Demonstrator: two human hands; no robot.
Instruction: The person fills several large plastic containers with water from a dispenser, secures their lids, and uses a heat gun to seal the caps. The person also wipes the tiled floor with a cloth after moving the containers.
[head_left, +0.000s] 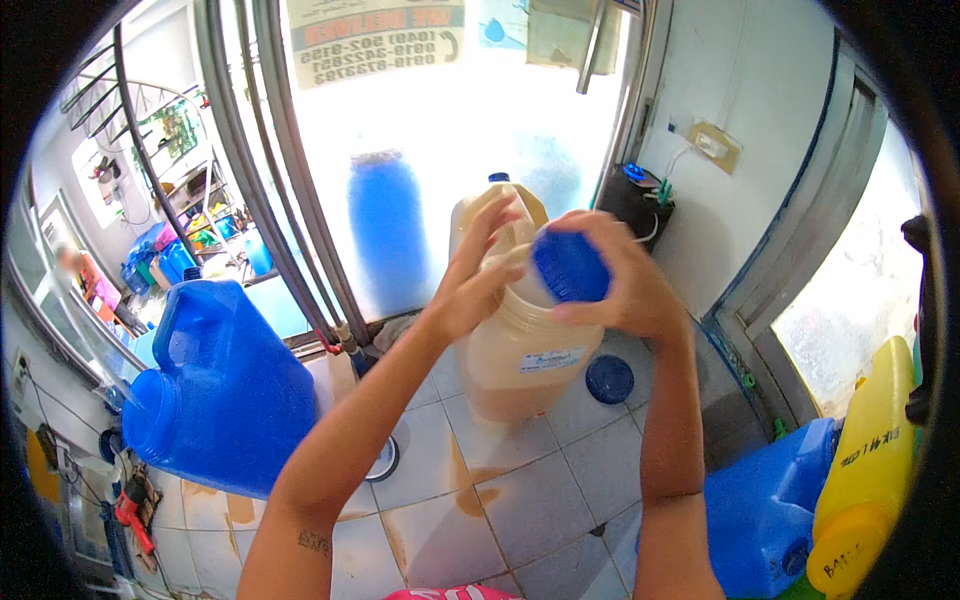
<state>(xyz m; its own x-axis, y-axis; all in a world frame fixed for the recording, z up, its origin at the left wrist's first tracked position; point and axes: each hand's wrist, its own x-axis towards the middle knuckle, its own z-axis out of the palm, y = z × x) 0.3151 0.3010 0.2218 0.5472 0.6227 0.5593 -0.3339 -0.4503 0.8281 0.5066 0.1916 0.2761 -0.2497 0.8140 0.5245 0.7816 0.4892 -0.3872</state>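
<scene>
Ahead of me a translucent off-white plastic jug (480, 367) stands upright on the floor, its wide mouth uncapped and facing me. My right hand (637, 285) grips a blue screw cap (571, 266) above that mouth. My left hand (476, 274) is at the mouth's left side, in front of the jug's handle, fingers curved. Something pale and blurred is by its fingertips; whether it is held I cannot tell. Behind the jug's right side lies a dark blue lid (609, 379) on the tiles. Another round lid (385, 459) is partly hidden by my left forearm.
Water streams into the wide mouth of a tilted blue jug (247, 375) at left. A blue jug (757, 510) and a yellow jug (862, 465) stand at right. A red heat gun (133, 506) is lower left. Beyond the glass are a blue drum (386, 225) and a person (94, 281).
</scene>
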